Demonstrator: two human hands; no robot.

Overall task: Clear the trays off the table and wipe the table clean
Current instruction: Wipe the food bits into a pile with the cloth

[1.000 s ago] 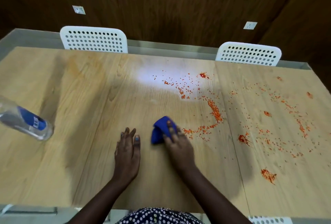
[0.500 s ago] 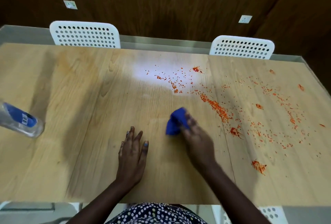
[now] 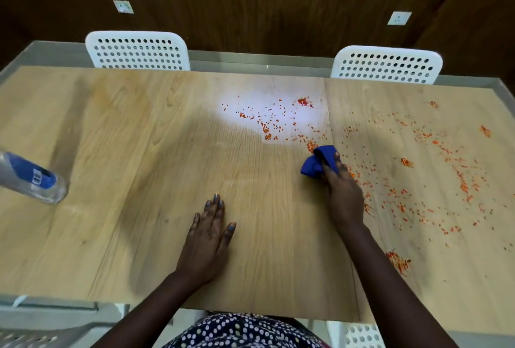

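Observation:
A light wooden table (image 3: 139,138) fills the view. My right hand (image 3: 342,194) grips a bunched blue cloth (image 3: 317,163) and presses it on the table at centre right. Orange-red crumbs and smears (image 3: 418,180) lie scattered over the right half and toward the far middle of the table. My left hand (image 3: 209,239) lies flat on the tabletop near the front edge, fingers straight, holding nothing. No tray is in view.
A clear plastic bottle (image 3: 30,180) with a blue label lies on its side at the left edge. Two white perforated chairs (image 3: 138,51) (image 3: 386,65) stand at the far side. A dark wood wall rises behind.
My right hand has slid the blue cloth away from me and to the right, into the crumbs. My left hand has stayed flat on the table.

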